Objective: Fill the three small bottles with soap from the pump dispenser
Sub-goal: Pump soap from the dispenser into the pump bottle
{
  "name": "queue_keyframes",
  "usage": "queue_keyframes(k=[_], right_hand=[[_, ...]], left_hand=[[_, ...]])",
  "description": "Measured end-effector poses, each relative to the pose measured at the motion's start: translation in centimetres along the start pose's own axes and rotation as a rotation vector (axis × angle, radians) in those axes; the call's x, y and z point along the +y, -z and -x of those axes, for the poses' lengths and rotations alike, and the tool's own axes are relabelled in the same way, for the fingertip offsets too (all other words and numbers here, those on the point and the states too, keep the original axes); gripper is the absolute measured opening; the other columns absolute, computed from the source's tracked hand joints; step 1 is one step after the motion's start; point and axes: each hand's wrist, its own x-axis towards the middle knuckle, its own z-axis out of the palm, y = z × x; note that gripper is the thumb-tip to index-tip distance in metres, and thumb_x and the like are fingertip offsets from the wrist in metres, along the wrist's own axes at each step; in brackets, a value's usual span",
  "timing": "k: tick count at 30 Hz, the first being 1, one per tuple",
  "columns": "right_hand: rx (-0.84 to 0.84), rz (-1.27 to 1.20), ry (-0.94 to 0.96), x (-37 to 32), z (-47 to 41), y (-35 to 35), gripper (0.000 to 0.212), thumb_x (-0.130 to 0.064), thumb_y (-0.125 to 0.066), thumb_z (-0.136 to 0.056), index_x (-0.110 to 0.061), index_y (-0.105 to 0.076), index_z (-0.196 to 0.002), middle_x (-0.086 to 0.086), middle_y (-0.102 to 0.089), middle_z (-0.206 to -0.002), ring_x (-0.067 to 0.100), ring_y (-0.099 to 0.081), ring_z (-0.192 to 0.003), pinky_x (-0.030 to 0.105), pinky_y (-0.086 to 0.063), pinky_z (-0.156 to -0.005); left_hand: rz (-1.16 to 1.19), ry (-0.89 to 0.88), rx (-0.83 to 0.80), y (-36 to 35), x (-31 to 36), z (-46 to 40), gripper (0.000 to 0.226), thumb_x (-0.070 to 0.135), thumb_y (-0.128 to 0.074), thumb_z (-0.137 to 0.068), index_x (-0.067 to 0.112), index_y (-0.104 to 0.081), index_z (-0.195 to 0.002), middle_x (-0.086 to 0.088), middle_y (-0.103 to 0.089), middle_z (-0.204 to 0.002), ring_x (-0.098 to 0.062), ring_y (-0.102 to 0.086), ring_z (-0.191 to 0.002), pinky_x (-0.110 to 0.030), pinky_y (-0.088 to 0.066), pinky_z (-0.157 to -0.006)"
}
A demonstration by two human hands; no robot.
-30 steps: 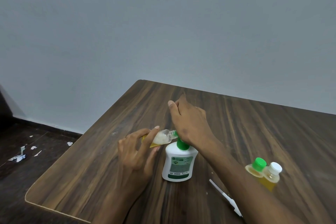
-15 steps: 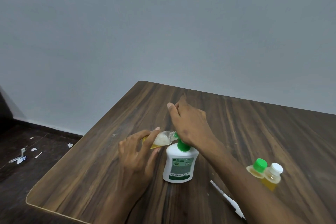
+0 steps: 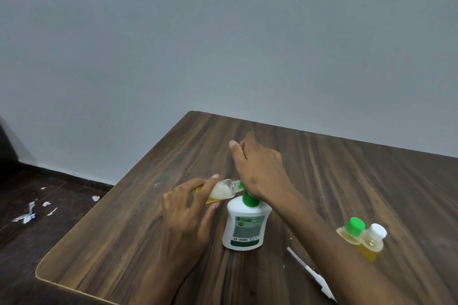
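From my feed, the only writing I can make out is "ORIGINAL" in green on the label of the pump dispenser point(image 3: 244, 226); the smaller print below it is too fine to read. Starting at the left, my left hand point(image 3: 184, 210) pinches a small clear bottle point(image 3: 223, 190) between thumb and fingertips, holding it tilted almost on its side, its mouth up against the green nozzle of the dispenser. I see pale foam and a wedge of yellow soap inside it. Just right of that, the white dispenser stands upright on the wooden table point(image 3: 124, 242), touching neither hand at its body. My right hand point(image 3: 260, 171) lies over the green pump head, palm pressing down, fingers held straight and pointing away from me. Further right, beside my right forearm, two more small bottles stand touching each other: a green-capped bottle point(image 3: 352, 230) and a white-capped bottle point(image 3: 373, 240), both holding yellow soap. A white strip point(image 3: 309, 272) lies near the table's front edge.
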Motion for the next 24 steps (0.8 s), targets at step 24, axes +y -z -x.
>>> queue_keyframes(k=[24], right_hand=[[0.000, 0.026, 0.011, -0.04, 0.07, 0.18, 0.043, -0.052, -0.023, -0.109, -0.022, -0.054, -0.108, -0.009, -0.060, -0.088, 0.012, -0.060, -0.087, 0.044, -0.036, -0.110]], left_hand=[[0.015, -0.004, -0.001, 0.09, 0.27, -0.20, 0.046, 0.028, -0.060, -0.101, 0.024, -0.057, -0.146, -0.007, -0.069, -0.122, -0.018, -0.057, -0.112, -0.034, -0.032, -0.096]])
